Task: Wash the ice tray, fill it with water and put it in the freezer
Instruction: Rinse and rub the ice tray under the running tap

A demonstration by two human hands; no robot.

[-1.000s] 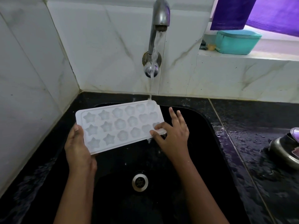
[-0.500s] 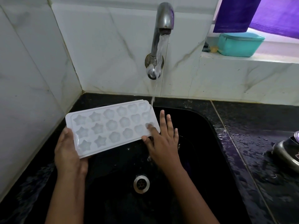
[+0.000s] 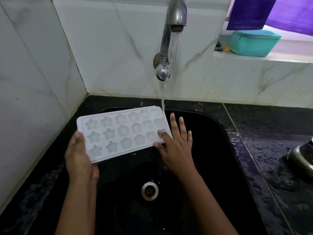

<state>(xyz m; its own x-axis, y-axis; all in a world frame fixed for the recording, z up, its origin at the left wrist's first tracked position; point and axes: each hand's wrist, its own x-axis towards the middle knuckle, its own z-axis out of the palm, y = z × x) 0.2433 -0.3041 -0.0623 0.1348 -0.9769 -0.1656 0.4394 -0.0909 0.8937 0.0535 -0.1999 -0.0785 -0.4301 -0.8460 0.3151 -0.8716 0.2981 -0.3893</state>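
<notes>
Wash step running. Left hand is clamping the ice tray at its 9 o'clock end over the sink; right hand is lying open, index finger rubbing a 3 o'clock cell. Tap stream is hitting the 2 o'clock corner. Next, probably: sliding the remaining cells under.

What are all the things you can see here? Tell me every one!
ice tray: one, white, held over the sink
tap: one, silver, on the wall, water running
sink: one, black, below the tap
drain: one, silver, sink bottom
box: one, teal, on the ledge, right
cloth: purple, hanging top right
metal dish: one, partly seen, right counter
left hand: grip on the tray's left end
right hand: fingers spread, at the tray's right end
</notes>
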